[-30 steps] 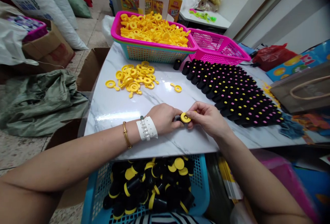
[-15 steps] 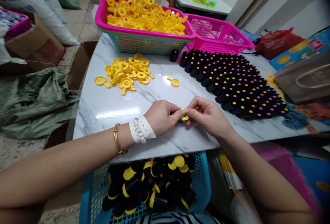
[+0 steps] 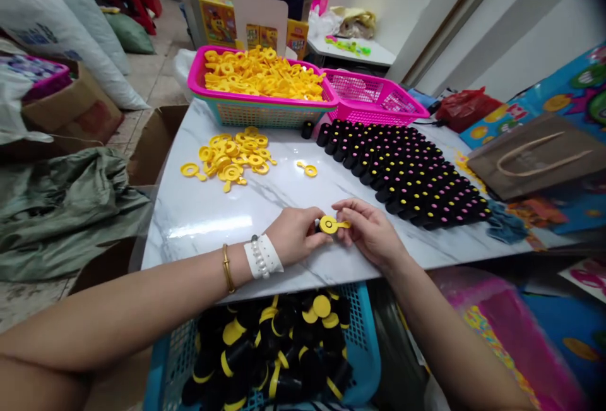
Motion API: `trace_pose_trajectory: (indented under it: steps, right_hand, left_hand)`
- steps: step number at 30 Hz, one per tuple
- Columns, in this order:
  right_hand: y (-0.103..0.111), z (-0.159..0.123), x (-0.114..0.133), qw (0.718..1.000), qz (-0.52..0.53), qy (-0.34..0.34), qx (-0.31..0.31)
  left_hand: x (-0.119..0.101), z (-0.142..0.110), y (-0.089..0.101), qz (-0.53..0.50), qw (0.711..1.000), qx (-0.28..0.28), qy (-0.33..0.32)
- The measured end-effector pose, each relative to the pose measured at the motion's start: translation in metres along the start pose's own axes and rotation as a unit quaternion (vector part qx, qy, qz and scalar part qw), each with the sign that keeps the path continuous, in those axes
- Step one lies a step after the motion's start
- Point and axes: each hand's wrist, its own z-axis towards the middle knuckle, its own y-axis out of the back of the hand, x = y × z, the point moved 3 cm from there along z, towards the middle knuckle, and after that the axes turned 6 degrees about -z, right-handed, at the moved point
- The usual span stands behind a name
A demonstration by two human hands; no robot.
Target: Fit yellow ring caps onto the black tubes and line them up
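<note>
Head view, left to right. Far to the left of the left hand, white sacks are leaning beyond a crumpled grey-green cloth. Closer in, beyond and to the left of the same hand, a pile of yellow rings with tabs is lying on the marble-patterned desk; behind this pile, a pink-rimmed basket is holding a larger heap of yellow parts. Below the left hand, past the desk's near edge, a blue basket is holding black cylinders with yellow ends. The left hand is pinching a black-and-yellow piece between thumb and fingers, above the desk. Farther from that hand, a single yellow ring is lying apart. The piece's tab is pointing towards the right hand, whose thumb and fingers are curling about its end; whether they are gripping cannot be told. Beyond the right hand, black cylinders with dotted tops are standing in close rows before a pink basket. Farther right, a red bag and a brown paper bag are resting.
</note>
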Motion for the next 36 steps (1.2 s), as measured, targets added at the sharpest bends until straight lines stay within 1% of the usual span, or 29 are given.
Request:
trace_pose_trajectory:
  steps: [1, 3, 6, 8, 10, 12, 15, 17, 19, 21, 23, 24, 26, 27, 28, 29, 31, 32, 33, 34, 35, 36]
  right_hand:
    - [0.004, -0.001, -0.001, 1.0, 0.024, -0.016, 0.01]
    - [0.013, -0.004, -0.002, 0.997, 0.039, -0.05, 0.04]
    - [0.027, -0.006, -0.002, 0.991, 0.018, -0.083, 0.1]
    - [0.031, -0.004, -0.001, 0.987, 0.001, -0.088, 0.134]
    - [0.028, 0.001, 0.002, 0.983, -0.011, -0.091, 0.161]
    - [0.019, 0.007, 0.008, 0.974, -0.049, -0.109, 0.193]
    - [0.004, 0.017, 0.016, 0.946, -0.163, -0.145, 0.239]
    - [-0.002, 0.02, 0.019, 0.931, -0.201, -0.153, 0.262]
    - [-0.005, 0.017, 0.02, 0.929, -0.201, -0.15, 0.273]
    - [-0.007, 0.01, 0.019, 0.933, -0.204, -0.13, 0.266]
    - [-0.011, 0.003, 0.017, 0.935, -0.229, -0.096, 0.253]
    - [-0.013, -0.001, 0.017, 0.933, -0.261, -0.066, 0.238]
    - [-0.019, -0.012, 0.019, 0.92, -0.34, 0.018, 0.197]
    - [-0.021, -0.019, 0.021, 0.91, -0.367, 0.049, 0.189]
    - [-0.024, -0.027, 0.023, 0.901, -0.383, 0.068, 0.195]
    - [-0.026, -0.035, 0.025, 0.894, -0.385, 0.07, 0.218]
    - [-0.027, -0.042, 0.028, 0.888, -0.36, 0.047, 0.282]
    - [-0.027, -0.04, 0.03, 0.888, -0.343, 0.034, 0.305]
    - [-0.025, -0.033, 0.032, 0.891, -0.332, 0.028, 0.31]
    - [-0.023, -0.021, 0.034, 0.897, -0.333, 0.036, 0.29]
    - [-0.021, -0.004, 0.037, 0.903, -0.35, 0.058, 0.244]
    - [-0.018, 0.016, 0.04, 0.903, -0.381, 0.093, 0.178]
  left_hand:
    - [0.0, 0.0, -0.001, 0.001, 1.0, 0.003, -0.007]
    - [-0.001, 0.001, -0.001, 0.001, 1.0, 0.006, -0.019]
    - [-0.003, 0.001, 0.0, 0.001, 0.999, 0.012, -0.035]
    - [-0.004, 0.0, 0.0, 0.002, 0.999, 0.02, -0.046]
    - [-0.004, -0.001, 0.0, 0.005, 0.998, 0.029, -0.052]
    - [-0.004, -0.002, -0.001, 0.008, 0.998, 0.038, -0.057]
    - [-0.003, -0.001, -0.003, 0.011, 0.997, 0.04, -0.059]
    - [-0.003, -0.001, -0.005, 0.023, 0.998, 0.036, -0.048]
    - [-0.005, -0.001, -0.006, 0.043, 0.998, 0.039, -0.033]
    - [-0.008, -0.001, -0.005, 0.059, 0.996, 0.056, -0.022]
    - [-0.009, 0.0, 0.001, 0.063, 0.994, 0.091, -0.017]
    - [-0.01, 0.0, 0.006, 0.06, 0.991, 0.118, -0.019]
    - [-0.011, -0.004, 0.018, 0.048, 0.98, 0.188, -0.036]
    - [-0.012, -0.008, 0.024, 0.038, 0.972, 0.228, -0.048]
    - [-0.013, -0.012, 0.03, 0.025, 0.961, 0.268, -0.058]
    - [-0.015, -0.017, 0.034, 0.008, 0.95, 0.306, -0.063]
    - [-0.015, -0.024, 0.038, -0.039, 0.925, 0.372, -0.062]
    - [-0.015, -0.025, 0.038, -0.056, 0.918, 0.387, -0.061]
    - [-0.013, -0.022, 0.037, -0.062, 0.922, 0.378, -0.059]
    - [-0.009, -0.016, 0.037, -0.054, 0.937, 0.343, -0.052]
    - [-0.005, -0.006, 0.038, -0.035, 0.958, 0.283, -0.037]
    - [0.001, 0.006, 0.04, -0.007, 0.978, 0.209, -0.013]
